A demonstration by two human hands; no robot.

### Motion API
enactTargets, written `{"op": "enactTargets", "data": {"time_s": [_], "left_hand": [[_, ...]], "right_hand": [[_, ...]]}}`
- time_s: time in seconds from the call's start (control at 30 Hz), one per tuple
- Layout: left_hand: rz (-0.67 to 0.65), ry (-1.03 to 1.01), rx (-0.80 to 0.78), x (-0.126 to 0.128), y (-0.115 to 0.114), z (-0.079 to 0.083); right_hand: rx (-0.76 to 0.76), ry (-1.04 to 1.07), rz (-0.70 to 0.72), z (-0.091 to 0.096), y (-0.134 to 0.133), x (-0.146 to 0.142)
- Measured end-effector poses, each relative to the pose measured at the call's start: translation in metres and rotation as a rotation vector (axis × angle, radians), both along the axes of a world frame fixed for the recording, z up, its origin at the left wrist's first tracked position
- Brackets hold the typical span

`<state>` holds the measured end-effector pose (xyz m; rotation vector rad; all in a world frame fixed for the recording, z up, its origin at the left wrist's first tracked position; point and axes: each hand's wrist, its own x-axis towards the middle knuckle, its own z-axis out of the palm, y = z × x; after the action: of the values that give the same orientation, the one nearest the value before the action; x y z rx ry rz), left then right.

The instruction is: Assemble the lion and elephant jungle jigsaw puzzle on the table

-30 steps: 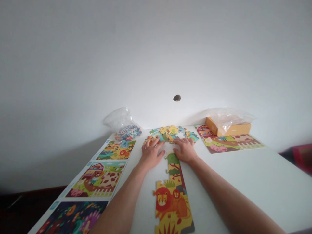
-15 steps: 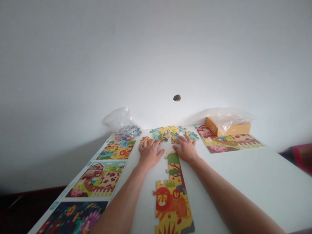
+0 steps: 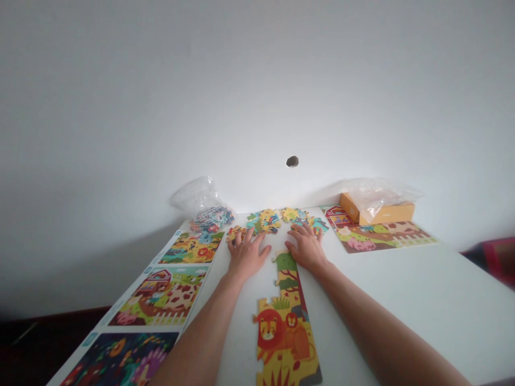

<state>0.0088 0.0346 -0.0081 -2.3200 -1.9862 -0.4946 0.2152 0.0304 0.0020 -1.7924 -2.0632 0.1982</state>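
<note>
My left hand [image 3: 246, 253] lies flat on the white table [image 3: 402, 289], fingers spread, its fingertips touching loose puzzle pieces [image 3: 277, 219] heaped near the wall. Flat and open as well, my right hand [image 3: 306, 246] rests just right of it, fingertips on the same heap. Between my forearms runs a partly joined puzzle strip [image 3: 285, 327] with a lion and a green tree, reaching up to the gap between my hands.
Three picture cards lie along the left edge: safari [image 3: 192, 247], farm [image 3: 163, 296], dark jungle [image 3: 116, 359]. A clear bag of pieces [image 3: 203, 206] sits at the back left. A finished farm puzzle [image 3: 378, 235] and an orange box under plastic [image 3: 378, 206] are at the back right.
Both hands have slid slightly apart and back from the heap, spreading the loose pieces into two groups with a gap in the middle.
</note>
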Motion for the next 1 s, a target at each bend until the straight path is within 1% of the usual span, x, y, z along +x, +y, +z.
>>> {"op": "enactTargets", "data": {"time_s": [0.13,0.2,0.27,0.33,0.5,0.53,0.57,0.6,0.7,0.77,0.83,0.93,1.0], "left_hand": [[0.001,-0.003,-0.005,0.001,-0.001,0.002],[-0.007,0.003,-0.007,0.001,-0.001,0.002],[-0.019,0.007,0.0,0.0,-0.001,0.002],[-0.027,0.009,0.01,0.0,-0.001,0.001],[-0.059,-0.001,0.021,-0.002,-0.001,0.0],[-0.066,-0.004,0.023,-0.002,-0.001,0.0],[-0.071,-0.006,0.024,-0.002,0.0,0.0],[-0.074,-0.01,0.025,-0.002,0.0,0.0],[-0.072,-0.028,0.022,-0.003,0.001,0.0],[-0.079,-0.055,0.033,-0.003,0.001,0.001],[-0.146,-0.094,0.054,-0.002,-0.001,0.004],[-0.351,-0.139,0.054,0.0,-0.006,0.008],[-0.465,-0.138,0.012,0.001,-0.01,0.011]], "right_hand": [[0.02,-0.05,-0.278,0.002,-0.005,-0.003],[0.011,-0.058,-0.333,0.003,-0.006,-0.003],[-0.002,-0.052,-0.299,0.003,-0.006,-0.002],[-0.008,-0.038,-0.229,0.003,-0.005,-0.001],[-0.012,-0.014,0.039,0.003,-0.002,-0.002],[-0.004,-0.015,0.068,0.003,-0.001,-0.002],[0.005,-0.014,0.063,0.003,-0.001,-0.001],[0.015,-0.011,0.024,0.003,0.0,-0.001],[0.032,-0.002,-0.189,0.004,-0.001,0.002],[0.029,0.0,-0.268,0.005,-0.001,0.003],[0.022,0.012,-0.246,0.006,-0.002,0.004],[0.01,0.034,-0.16,0.006,-0.002,0.002],[0.003,0.036,-0.145,0.005,-0.001,0.001]]}}
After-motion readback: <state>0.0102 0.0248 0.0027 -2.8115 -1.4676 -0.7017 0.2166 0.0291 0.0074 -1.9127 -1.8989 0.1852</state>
